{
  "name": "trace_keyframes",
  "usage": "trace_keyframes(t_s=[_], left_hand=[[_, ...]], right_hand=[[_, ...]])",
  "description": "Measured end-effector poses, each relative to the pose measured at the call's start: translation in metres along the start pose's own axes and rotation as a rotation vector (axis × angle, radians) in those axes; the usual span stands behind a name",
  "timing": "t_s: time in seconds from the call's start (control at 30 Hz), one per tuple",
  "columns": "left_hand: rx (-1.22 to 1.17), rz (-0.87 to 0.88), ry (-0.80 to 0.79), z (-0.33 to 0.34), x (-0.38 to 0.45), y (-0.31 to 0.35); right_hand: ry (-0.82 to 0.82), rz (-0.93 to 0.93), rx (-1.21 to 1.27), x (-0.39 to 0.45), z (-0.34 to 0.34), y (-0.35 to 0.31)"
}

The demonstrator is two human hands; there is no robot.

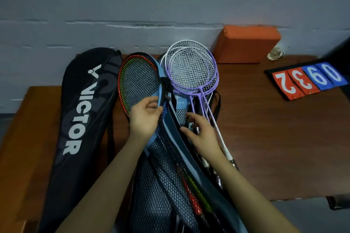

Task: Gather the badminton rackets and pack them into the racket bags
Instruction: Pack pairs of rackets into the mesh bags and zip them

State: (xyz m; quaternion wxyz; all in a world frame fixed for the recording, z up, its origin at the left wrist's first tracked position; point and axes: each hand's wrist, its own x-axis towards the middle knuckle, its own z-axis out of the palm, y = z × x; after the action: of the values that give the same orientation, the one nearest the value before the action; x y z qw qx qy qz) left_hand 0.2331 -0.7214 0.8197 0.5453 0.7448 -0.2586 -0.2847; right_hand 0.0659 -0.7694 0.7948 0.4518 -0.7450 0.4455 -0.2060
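1. The left hand point(144, 117) pinches the zipped edge of the blue mesh racket bag point(151, 185), fingers curled round the rim.
2. The right hand point(198, 132) lies with loosely spread fingers on the bag's open side, gripping nothing.
3. A red and green racket point(138, 81) sits inside the bag, its head showing through the mesh.
4. Purple and white rackets point(191, 68) lie stacked just right of it, heads toward the wall.
5. A black bag point(83, 111) at left reads "VICTOR".
6. On the brown table point(274, 138), a scoreboard point(306, 79) shows digit cards that read 2, 3, 6, 0 as they lie; an orange block point(246, 43) stands by the wall.
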Motion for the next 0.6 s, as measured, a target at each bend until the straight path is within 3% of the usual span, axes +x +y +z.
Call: trace_keyframes(t_s=[0.07,0.23,0.37,0.47,0.6], left_hand=[[-0.074,-0.009,0.004,-0.006,-0.007,0.003],[-0.183,0.0,0.012,-0.017,-0.022,0.008],[-0.132,0.047,-0.005,-0.021,-0.026,0.005],[-0.141,0.058,-0.017,-0.023,-0.028,0.004],[-0.18,0.089,-0.052,-0.028,-0.032,0.006]], right_hand=[[-0.059,0.04,0.034,0.0,0.002,-0.002],[-0.105,-0.078,0.05,-0.003,0.006,-0.013],[-0.122,-0.12,0.223,-0.012,-0.002,-0.023],[-0.202,-0.135,0.195,-0.013,-0.008,-0.031],[-0.046,-0.178,0.118,-0.001,-0.004,-0.049]])
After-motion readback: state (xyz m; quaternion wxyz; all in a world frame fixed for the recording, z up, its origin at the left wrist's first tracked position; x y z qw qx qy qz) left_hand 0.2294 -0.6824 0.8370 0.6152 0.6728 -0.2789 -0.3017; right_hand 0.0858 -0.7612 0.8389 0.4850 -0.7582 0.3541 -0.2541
